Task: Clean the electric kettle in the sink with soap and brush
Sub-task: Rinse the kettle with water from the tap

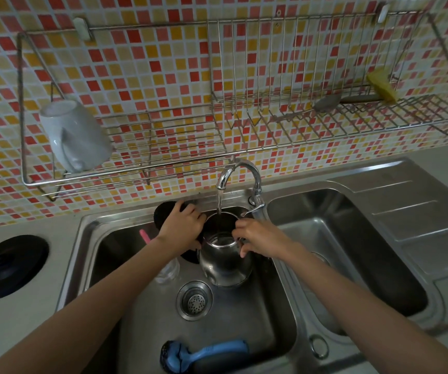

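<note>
Kettle [224,261] upright in left sink [277,314] under running tap [240,174], lid open. Left hand [182,225] grasps its handle side, right hand [258,238] pinches the rim. Blue brush [204,356] lies at the basin's near edge.

both my arms were bare from hand to as far up as the view went, with no sleeve showing. my left hand [183,225] wore no glove, ring or watch that i could see. my right hand [258,240] was likewise bare, wrist unadorned.
</note>
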